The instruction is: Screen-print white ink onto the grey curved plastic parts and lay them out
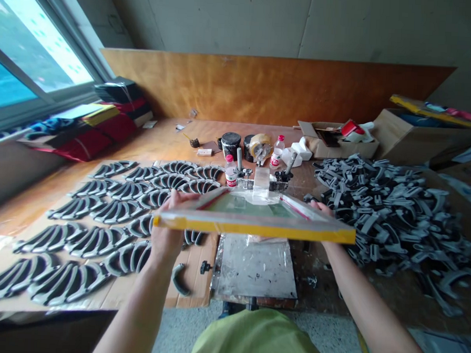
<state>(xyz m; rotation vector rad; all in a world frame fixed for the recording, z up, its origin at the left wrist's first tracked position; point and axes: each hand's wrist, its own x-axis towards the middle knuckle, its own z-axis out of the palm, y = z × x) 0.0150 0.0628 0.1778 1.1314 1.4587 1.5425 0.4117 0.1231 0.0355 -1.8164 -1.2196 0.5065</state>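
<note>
A screen-printing frame point(252, 229) with a yellow front edge and greenish mesh is tilted above the grey metal base plate point(257, 272). My left hand point(175, 204) is wrapped round its left side, and my right hand point(323, 209) grips the right side; the frame hides part of the fingers. At the far end the frame meets a metal clamp point(261, 181) with black knobs. One curved grey plastic part point(180, 280) lies alone on the cardboard, left of the plate.
Rows of curved grey parts point(78, 237) lie on cardboard at left; a heap point(391, 216) of similar ones is at right. Behind the clamp stand red-capped bottles point(276, 153), black tubs point(231, 144) and a tape roll point(261, 146). Cardboard boxes point(411, 138) sit back right.
</note>
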